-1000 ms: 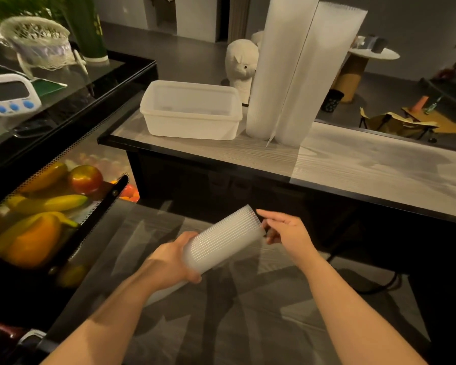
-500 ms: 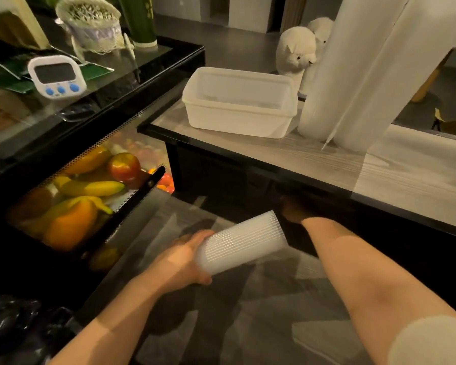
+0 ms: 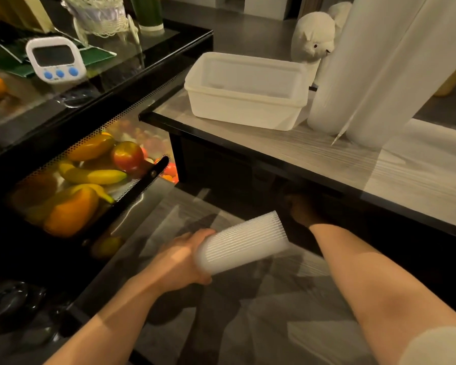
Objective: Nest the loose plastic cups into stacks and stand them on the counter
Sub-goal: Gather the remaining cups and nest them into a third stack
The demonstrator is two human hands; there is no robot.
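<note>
My left hand grips the narrow end of a short nested stack of ribbed white plastic cups, held tilted with its wide end up and to the right, below the counter. My right hand reaches into the dark space under the counter's edge; it is in deep shadow, so its fingers and anything in them are hidden. Two tall stacks of white cups stand on the grey wood-grain counter, leaning left, to the right of a white plastic tub.
The white plastic tub sits on the counter's left end, a plush toy behind it. At left a glass display case holds fruit; a white timer and a basket rest on its top. Patterned floor lies below.
My right hand has left the cup stack's wide end and gone into the shadow under the counter. The view has shifted nearer to the counter. My left hand still holds the stack.
</note>
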